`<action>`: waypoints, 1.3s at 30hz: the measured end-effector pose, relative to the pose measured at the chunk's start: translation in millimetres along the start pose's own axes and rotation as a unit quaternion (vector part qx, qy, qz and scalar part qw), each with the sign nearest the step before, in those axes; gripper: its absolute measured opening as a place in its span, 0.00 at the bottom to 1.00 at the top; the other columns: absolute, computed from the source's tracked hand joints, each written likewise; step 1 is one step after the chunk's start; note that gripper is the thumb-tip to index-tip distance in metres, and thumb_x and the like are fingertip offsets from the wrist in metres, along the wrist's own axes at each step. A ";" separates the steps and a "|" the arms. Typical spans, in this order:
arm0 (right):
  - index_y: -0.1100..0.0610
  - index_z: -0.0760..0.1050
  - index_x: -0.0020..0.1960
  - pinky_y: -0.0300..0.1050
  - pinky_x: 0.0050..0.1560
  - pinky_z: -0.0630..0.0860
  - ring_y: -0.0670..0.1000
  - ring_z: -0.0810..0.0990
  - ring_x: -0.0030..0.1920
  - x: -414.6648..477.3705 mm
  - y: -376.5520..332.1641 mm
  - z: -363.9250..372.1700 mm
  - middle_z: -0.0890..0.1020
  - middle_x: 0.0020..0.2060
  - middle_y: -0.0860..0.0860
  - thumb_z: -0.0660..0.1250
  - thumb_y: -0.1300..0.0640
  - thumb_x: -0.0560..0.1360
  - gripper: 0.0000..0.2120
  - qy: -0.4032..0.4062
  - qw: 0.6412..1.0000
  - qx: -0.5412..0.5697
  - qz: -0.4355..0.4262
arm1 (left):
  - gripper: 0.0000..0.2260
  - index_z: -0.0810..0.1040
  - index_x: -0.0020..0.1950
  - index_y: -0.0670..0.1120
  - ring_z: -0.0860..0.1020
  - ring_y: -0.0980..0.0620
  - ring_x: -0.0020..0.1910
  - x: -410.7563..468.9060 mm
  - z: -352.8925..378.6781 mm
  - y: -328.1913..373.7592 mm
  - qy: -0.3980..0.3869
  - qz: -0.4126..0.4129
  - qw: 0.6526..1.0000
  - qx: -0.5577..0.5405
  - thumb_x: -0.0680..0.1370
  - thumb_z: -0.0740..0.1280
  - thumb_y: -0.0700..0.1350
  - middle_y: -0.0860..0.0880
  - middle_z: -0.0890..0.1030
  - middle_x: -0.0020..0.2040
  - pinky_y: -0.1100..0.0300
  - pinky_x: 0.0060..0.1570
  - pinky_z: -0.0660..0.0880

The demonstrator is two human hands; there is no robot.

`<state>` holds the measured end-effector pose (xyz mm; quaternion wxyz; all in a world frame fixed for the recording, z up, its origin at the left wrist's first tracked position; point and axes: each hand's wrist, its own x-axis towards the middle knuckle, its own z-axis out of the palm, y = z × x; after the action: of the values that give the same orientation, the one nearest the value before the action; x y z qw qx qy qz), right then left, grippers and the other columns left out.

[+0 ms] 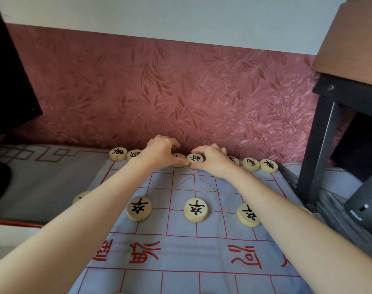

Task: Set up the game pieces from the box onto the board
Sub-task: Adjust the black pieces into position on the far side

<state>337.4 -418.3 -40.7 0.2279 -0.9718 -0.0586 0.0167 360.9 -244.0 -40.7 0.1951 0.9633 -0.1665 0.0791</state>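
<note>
Head view, board: a pale blue cloth board (187,251) with red grid lines fills the lower middle of the frame; its long axis runs from the bottom edge up toward the wall, and the red characters of its middle band read upside down from here.
Head view, left hand: the left hand (161,152) reaches to the far edge of the board, a little left of centre; its fingers are curled narrow around a round piece (179,158), which is mostly covered, so the mark on it cannot be read.
Head view, right hand: the right hand (212,159) is just beside the left one; thumb and fingers pinch the rim of a wooden disc (195,158) that lies flat, black character facing up.
Head view, back row: more discs lie along the far edge, two at the left (117,154) (134,154) and two at the right (251,164) (269,165); one more (233,160) is half hidden behind the right hand.
Head view, middle row: three discs with the same black mark lie flat on the grid, at the left (139,208), centre (195,209) and right (248,215), well apart.
Head view, left edge: a disc (80,196) shows partly behind the left forearm.
Head view, surroundings: a pink leaf-pattern wall (181,92) fills the upper middle; a dark table leg (316,149) stands at the right.
</note>
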 end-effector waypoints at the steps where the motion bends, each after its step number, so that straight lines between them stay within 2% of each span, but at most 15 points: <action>1: 0.46 0.68 0.68 0.55 0.69 0.57 0.61 0.60 0.65 -0.8 -0.3 -0.5 0.67 0.63 0.57 0.69 0.46 0.72 0.26 0.001 1.000 0.000 -0.002 | 0.28 0.76 0.60 0.47 0.69 0.46 0.62 0.0 0.9 0.2 0.013 -0.007 1.000 0.019 0.66 0.72 0.62 0.47 0.77 0.57 0.55 0.61 0.64; 6: 0.45 0.70 0.67 0.52 0.67 0.56 0.60 0.61 0.65 4.5 4.4 3.4 0.69 0.64 0.55 0.69 0.45 0.71 0.25 0.007 1.000 0.007 -0.006 | 0.25 0.79 0.52 0.47 0.70 0.46 0.58 0.4 4.0 -1.4 0.029 -0.026 0.998 0.049 0.65 0.71 0.65 0.48 0.80 0.51 0.54 0.58 0.63; 9: 0.45 0.70 0.66 0.51 0.67 0.56 0.59 0.61 0.65 6.1 5.7 4.5 0.70 0.64 0.55 0.69 0.45 0.71 0.25 0.004 1.000 0.009 -0.007 | 0.21 0.78 0.57 0.51 0.69 0.46 0.60 1.1 2.3 -1.4 0.003 -0.012 0.998 0.054 0.69 0.69 0.61 0.50 0.80 0.56 0.53 0.60 0.60; 12: 0.45 0.70 0.67 0.53 0.68 0.56 0.60 0.60 0.65 6.3 6.5 5.2 0.69 0.64 0.56 0.69 0.45 0.71 0.25 0.004 1.000 0.010 -0.004 | 0.21 0.73 0.66 0.52 0.68 0.47 0.66 2.1 -1.7 0.3 -0.049 0.006 0.998 0.030 0.73 0.67 0.53 0.52 0.76 0.64 0.53 0.66 0.58; 15: 0.45 0.70 0.67 0.51 0.67 0.56 0.60 0.60 0.66 4.8 5.3 4.3 0.69 0.64 0.56 0.69 0.45 0.71 0.25 0.004 1.000 0.009 -0.006 | 0.22 0.71 0.67 0.53 0.70 0.49 0.67 2.9 -3.4 -3.2 -0.091 0.011 0.995 -0.031 0.73 0.68 0.46 0.51 0.75 0.65 0.51 0.70 0.61; 18: 0.46 0.69 0.68 0.50 0.66 0.57 0.60 0.61 0.65 2.6 3.5 2.8 0.68 0.64 0.56 0.69 0.46 0.72 0.25 0.004 1.000 0.011 -0.002 | 0.24 0.72 0.66 0.51 0.72 0.49 0.65 1.1 -4.4 -5.9 -0.071 0.002 0.995 -0.073 0.71 0.71 0.49 0.50 0.76 0.65 0.50 0.69 0.63; 23: 0.45 0.70 0.67 0.51 0.67 0.57 0.60 0.61 0.64 2.5 3.0 2.7 0.69 0.64 0.56 0.69 0.46 0.72 0.25 0.002 1.000 0.007 -0.003 | 0.26 0.74 0.64 0.49 0.73 0.49 0.61 -2.8 -1.5 -4.0 -0.005 -0.003 1.000 -0.029 0.69 0.72 0.56 0.50 0.78 0.61 0.54 0.63 0.63; 31: 0.45 0.70 0.67 0.51 0.67 0.58 0.60 0.62 0.65 3.4 3.8 4.0 0.69 0.63 0.55 0.69 0.46 0.72 0.25 0.002 1.000 0.007 -0.005 | 0.20 0.76 0.61 0.54 0.71 0.50 0.60 -0.2 5.1 -10.3 -0.020 0.007 1.000 0.006 0.71 0.67 0.60 0.53 0.79 0.57 0.57 0.54 0.55; 39: 0.45 0.68 0.68 0.53 0.69 0.55 0.60 0.60 0.66 -0.5 0.1 2.3 0.67 0.65 0.56 0.68 0.47 0.73 0.25 -0.004 1.000 0.012 -0.004 | 0.21 0.75 0.62 0.54 0.70 0.49 0.61 -0.7 6.1 -7.1 -0.023 0.003 0.999 0.034 0.72 0.65 0.60 0.52 0.78 0.58 0.57 0.52 0.54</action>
<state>336.8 -417.5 -42.8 0.2392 -0.9687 -0.0636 0.0200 363.2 -240.0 -48.9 0.1579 0.9705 -0.1709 0.0636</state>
